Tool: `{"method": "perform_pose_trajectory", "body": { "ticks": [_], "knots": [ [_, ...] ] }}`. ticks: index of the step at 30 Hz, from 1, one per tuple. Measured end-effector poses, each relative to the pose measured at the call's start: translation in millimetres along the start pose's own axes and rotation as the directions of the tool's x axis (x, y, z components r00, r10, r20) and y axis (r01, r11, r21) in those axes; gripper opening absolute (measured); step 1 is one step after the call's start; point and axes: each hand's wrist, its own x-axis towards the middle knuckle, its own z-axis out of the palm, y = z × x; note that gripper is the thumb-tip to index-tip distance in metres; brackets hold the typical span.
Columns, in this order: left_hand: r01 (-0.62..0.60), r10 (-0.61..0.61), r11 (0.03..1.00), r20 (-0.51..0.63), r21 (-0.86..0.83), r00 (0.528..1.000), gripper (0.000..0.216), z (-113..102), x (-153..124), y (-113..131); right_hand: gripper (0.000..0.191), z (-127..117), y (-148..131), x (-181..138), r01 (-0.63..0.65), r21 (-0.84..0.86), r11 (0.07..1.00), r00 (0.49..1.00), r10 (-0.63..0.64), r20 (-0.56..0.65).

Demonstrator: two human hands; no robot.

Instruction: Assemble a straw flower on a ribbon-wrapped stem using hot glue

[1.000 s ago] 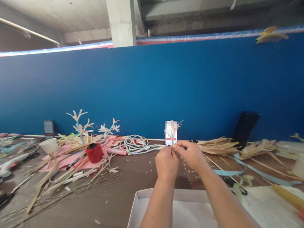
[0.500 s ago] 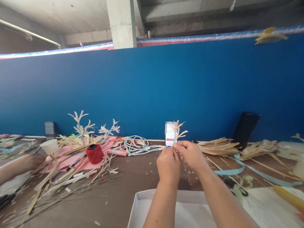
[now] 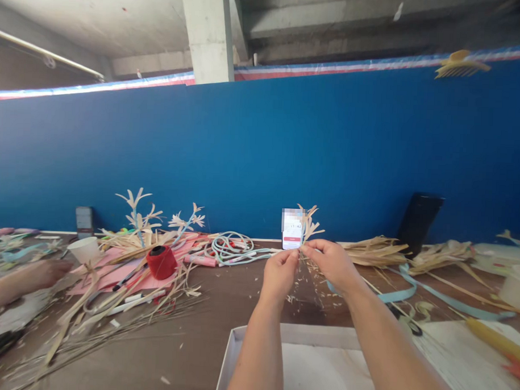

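My left hand (image 3: 279, 273) and my right hand (image 3: 333, 263) are raised together over the brown table (image 3: 204, 335), fingertips pinched on a small straw flower sprig (image 3: 309, 225). The sprig's pale split leaves stick up above my fingers, in front of a phone (image 3: 292, 229) leaning on the blue wall. Fine straw fibres hang down below my fingers. A white shallow box (image 3: 237, 353) lies under my forearms at the near edge.
A red thread spool (image 3: 161, 261), pink paper, finished straw flowers (image 3: 135, 210), pens, a white cup (image 3: 84, 249) and coiled cables (image 3: 232, 246) lie to the left. Another person's hand (image 3: 35, 273) reaches in at far left. Dried leaves (image 3: 373, 249), blue ribbon and a black object (image 3: 419, 221) sit right.
My hands rose slightly and moved apart, the left fingers uncurling from a fist; the sprig lifted and spread. Another person's hand entered at far left.
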Motion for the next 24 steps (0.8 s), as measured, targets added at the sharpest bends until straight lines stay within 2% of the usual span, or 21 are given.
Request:
{"method": "perform_pose_trajectory", "body": {
  "ticks": [3,7,11,15,24],
  "knots": [
    [0.104,-0.090,0.982,0.093,-0.156,0.992,0.036,-1.8,-2.2,4.2,0.028,0.0,-3.6,-2.3,0.018,0.040,0.999,0.999,-0.020,0.043],
    [0.255,-0.200,0.910,0.193,-0.327,0.961,0.035,-3.4,-5.7,9.9,0.027,0.2,-4.0,-3.2,0.013,0.080,0.997,0.995,-0.021,0.102],
    [0.294,-0.215,0.880,0.238,-0.374,0.947,0.034,-6.2,-5.9,7.6,0.024,0.9,-4.0,-3.4,-0.006,0.093,0.996,0.993,-0.005,0.118],
    [0.251,-0.189,0.901,0.200,-0.354,0.961,0.033,-5.9,-4.3,3.4,0.024,1.1,-7.0,-4.2,0.025,0.059,0.998,0.992,-0.032,0.124],
    [0.063,-0.070,0.981,-0.032,-0.181,0.997,0.026,1.6,2.8,-2.4,0.025,1.4,-7.0,-3.3,0.039,0.005,0.999,0.996,-0.039,0.077]
  ]
}}
